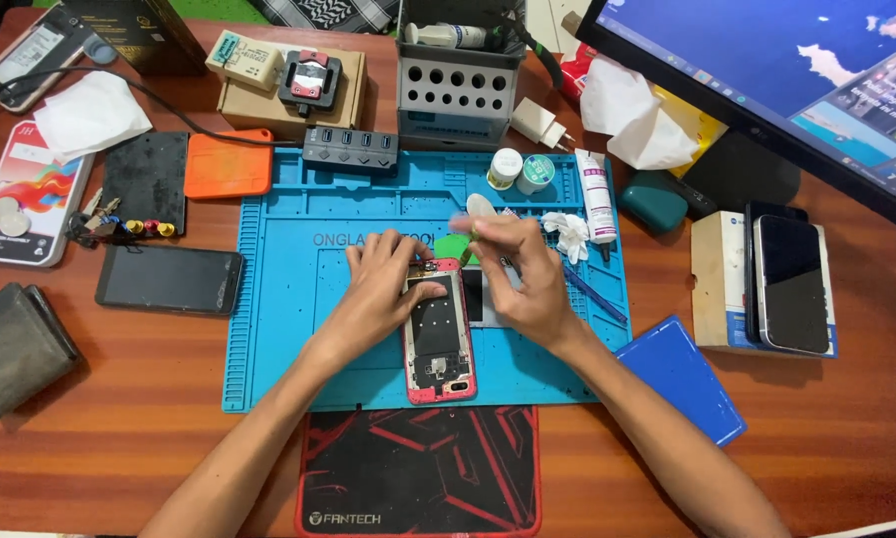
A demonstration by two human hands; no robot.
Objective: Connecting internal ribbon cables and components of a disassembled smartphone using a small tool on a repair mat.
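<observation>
I see both hands working on an opened red phone at the centre of the frame.

Nearest, at the bottom centre, lies a black and red mouse pad (420, 468). Above it the opened red phone (438, 334) rests on the blue repair mat (278, 299); my left hand (380, 289) presses on its left edge with fingers curled over the top, and my right hand (529, 279) is closed around a thin tool (468, 247) whose tip points at the phone's upper end. A dark phone (169, 279) lies left of the mat, and a blue pad (682, 379) lies to the right. Farther up stand a grey tool holder (456, 95) and a white tube (595, 197); the monitor (767, 90) fills the upper right.
</observation>
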